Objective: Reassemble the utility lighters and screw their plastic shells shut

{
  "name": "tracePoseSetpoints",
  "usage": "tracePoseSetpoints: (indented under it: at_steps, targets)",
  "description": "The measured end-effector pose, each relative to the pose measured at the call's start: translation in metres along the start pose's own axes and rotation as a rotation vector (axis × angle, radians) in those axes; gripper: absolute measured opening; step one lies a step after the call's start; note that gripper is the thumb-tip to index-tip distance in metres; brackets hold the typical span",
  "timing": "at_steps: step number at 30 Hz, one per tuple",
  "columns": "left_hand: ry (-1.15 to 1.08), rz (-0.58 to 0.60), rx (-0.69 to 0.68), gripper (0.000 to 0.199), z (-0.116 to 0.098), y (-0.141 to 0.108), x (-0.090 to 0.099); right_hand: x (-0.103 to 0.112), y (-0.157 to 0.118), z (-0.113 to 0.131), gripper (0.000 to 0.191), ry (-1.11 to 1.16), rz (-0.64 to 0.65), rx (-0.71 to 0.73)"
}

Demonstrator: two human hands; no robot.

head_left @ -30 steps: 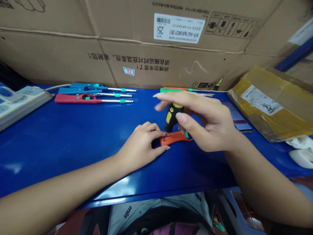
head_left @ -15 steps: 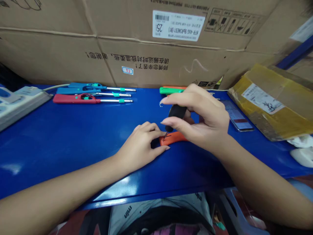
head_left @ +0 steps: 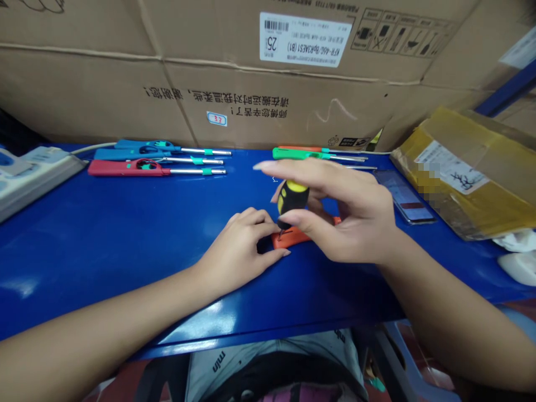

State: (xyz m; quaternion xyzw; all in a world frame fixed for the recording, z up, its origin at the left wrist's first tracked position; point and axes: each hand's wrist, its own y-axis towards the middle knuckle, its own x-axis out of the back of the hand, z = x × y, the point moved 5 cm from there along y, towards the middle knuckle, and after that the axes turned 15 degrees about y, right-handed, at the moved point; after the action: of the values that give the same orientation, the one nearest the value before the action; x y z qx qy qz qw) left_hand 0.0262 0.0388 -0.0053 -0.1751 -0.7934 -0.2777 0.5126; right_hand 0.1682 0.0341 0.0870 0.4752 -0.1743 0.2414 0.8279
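Observation:
A short screwdriver (head_left: 293, 200) with a black and yellow handle stands slightly tilted, its tip down on an orange lighter body (head_left: 288, 237). My right hand (head_left: 355, 209) grips its handle, thumb on the near side and the index finger stretched out above. With thumb and fingers my left hand (head_left: 245, 245) pinches the left end of the orange body against the table. My right hand hides part of the body's right portion. Behind my right hand lie a green lighter (head_left: 293, 153) and an orange one partly covered by it.
The blue table (head_left: 125, 234) carries a red lighter (head_left: 125, 168) and two blue lighters (head_left: 134, 153) at the back left, beside a white power strip (head_left: 37, 176). A phone (head_left: 404, 198) and a taped package (head_left: 452, 173) lie right. A large cardboard box (head_left: 234, 89) walls off the back.
My right hand has shifted its hold on the screwdriver: the index finger is straighter and reaches further left, and the handle's yellow parts now show. My left hand stays in place.

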Motion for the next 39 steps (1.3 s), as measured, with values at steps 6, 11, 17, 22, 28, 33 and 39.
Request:
tracePoseSetpoints:
  at_steps: [6,11,17,22,28,33,39]
  targets:
    - [0.012,-0.020,-0.016,0.023,-0.001,-0.001,0.001,0.002,0.003,0.003,0.027,-0.015,-0.001,0.019]
    - [-0.005,-0.032,-0.024,0.021,-0.002,-0.001,0.002,0.007,0.003,0.006,0.016,-0.026,-0.103,0.027]
    - [0.008,-0.042,-0.047,0.022,-0.003,0.001,0.002,0.006,0.005,0.003,0.036,-0.023,0.079,-0.043]
    - [0.001,-0.035,-0.053,0.019,-0.005,0.000,0.001,0.011,0.005,0.008,0.025,-0.112,-0.005,-0.005]
    - [0.013,-0.041,-0.051,0.026,-0.004,0.000,0.002,0.012,0.003,0.004,0.032,-0.063,0.081,-0.113]
    - [0.027,-0.047,-0.051,0.023,-0.004,0.000,0.002,0.011,0.002,0.005,0.027,-0.137,-0.013,-0.026]
    - [0.010,-0.005,-0.011,0.017,-0.004,0.001,0.003,0.006,0.002,0.006,0.026,-0.120,-0.003,-0.001]
